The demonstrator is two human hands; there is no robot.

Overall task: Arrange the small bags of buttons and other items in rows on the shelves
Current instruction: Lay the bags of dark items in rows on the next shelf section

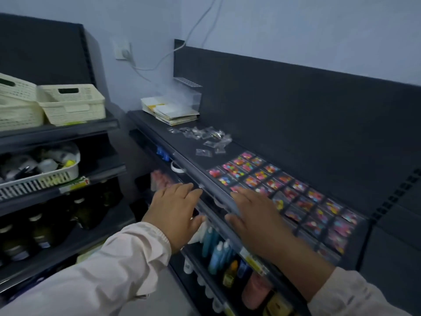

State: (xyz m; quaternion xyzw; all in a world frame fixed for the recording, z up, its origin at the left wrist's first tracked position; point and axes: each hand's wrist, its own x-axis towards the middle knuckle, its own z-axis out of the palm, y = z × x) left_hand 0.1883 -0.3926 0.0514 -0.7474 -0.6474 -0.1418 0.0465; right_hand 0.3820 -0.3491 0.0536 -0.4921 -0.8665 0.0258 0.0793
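Small clear bags of coloured buttons (284,192) lie in neat rows on the dark top shelf (186,144). A loose heap of clear small bags (205,136) lies farther back on the same shelf. My left hand (175,210) hovers flat, fingers straight, just in front of the shelf's front edge and holds nothing. My right hand (255,215) lies flat with straight fingers over the shelf's front edge, beside the near rows of button bags, some of which it covers.
A stack of papers (170,110) and a clear box (189,94) sit at the shelf's far end. Bottles (218,249) fill the shelf below. To the left stand cream baskets (70,103) and a white basket of items (45,172) on another rack.
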